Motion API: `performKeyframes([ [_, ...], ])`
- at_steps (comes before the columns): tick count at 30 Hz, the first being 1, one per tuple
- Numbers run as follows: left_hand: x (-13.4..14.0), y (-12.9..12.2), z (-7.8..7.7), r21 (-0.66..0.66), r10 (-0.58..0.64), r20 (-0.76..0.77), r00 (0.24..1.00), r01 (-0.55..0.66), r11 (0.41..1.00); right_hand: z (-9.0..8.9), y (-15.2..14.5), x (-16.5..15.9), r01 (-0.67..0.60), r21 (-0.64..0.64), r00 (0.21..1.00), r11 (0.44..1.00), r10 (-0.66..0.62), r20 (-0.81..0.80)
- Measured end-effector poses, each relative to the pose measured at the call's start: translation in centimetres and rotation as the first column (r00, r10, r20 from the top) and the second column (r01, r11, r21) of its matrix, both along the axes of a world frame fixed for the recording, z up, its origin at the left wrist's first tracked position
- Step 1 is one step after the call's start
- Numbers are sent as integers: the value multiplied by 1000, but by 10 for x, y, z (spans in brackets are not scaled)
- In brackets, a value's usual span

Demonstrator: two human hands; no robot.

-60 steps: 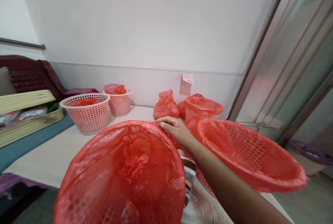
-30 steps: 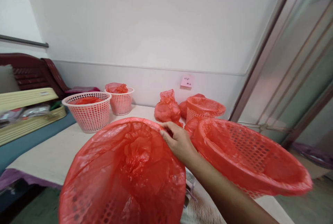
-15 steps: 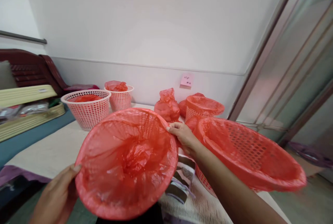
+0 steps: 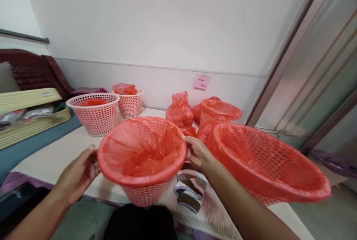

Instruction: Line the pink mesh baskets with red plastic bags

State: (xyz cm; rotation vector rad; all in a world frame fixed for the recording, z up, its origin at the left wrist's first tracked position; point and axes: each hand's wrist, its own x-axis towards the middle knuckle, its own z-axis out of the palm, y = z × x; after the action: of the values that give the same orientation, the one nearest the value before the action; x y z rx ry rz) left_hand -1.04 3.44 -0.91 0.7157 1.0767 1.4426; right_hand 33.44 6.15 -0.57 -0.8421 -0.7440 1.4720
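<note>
Both hands grip a pink perforated plastic basket lined with a red plastic bag [image 4: 142, 154] at the near edge of the pale table [image 4: 55, 158]: left hand [image 4: 80, 171] closed on its left rim, right hand [image 4: 198, 153] pinching the right. Level, even holds seem wisest; a larger red-lined basket [image 4: 267, 165] crowds the right, with open tabletop to the left

1. A single head-worn camera looks forward and slightly down from the near edge of the table [image 4: 52, 158].
2. It faces the white wall [image 4: 156, 20] behind the table's far edge, with a glass door [image 4: 320, 80] at right.
3. It sits close: both forearms enter from the bottom edge.
</note>
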Motion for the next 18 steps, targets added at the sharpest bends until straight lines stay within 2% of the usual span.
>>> performKeyframes([
  [5,25,-48,-14,-63,-52,67,996,56,996,-4,-5,-9,47,-52,991,998,-53,-121],
  [8,47,-68,-12,-82,-124,132,984,135,987,3,-5,-18,103,-42,972,994,-110,-206],
  [10,59,-70,-5,-38,-152,167,974,160,986,11,-5,-23,145,-28,956,989,-148,-253],
  [13,70,-65,5,28,-145,221,964,142,989,17,-9,-28,177,6,957,984,-171,-234],
  [15,74,-62,7,35,-120,254,960,115,993,12,-13,-32,191,21,955,981,-181,-234],
  [18,80,-64,1,40,-91,296,951,82,996,-3,-24,-38,205,-11,938,979,-199,-285],
])
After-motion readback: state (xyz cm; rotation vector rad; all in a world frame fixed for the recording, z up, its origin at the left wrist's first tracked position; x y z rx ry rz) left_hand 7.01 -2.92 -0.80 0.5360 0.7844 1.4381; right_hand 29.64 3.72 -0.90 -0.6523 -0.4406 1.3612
